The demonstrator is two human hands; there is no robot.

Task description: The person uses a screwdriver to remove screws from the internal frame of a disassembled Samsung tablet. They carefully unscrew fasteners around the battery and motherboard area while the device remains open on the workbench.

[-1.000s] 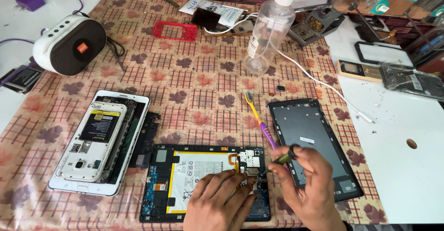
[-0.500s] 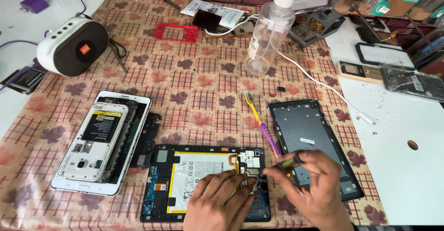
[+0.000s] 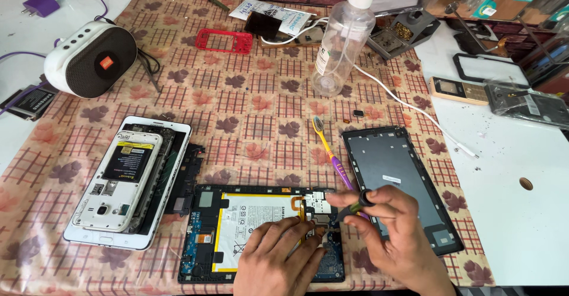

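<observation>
Our left hand (image 3: 278, 260) lies flat on the opened tablet (image 3: 261, 231) at the bench's (image 3: 249, 100) near edge; our right hand (image 3: 394, 237) pinches a screwdriver (image 3: 352, 204) over its board.

Right hand (image 3: 394, 231) raised slightly since a second ago; its screwdriver (image 3: 354, 204) swung from steep to near-level, handle end now at the fingertips over the opened tablet (image 3: 204, 237).
</observation>
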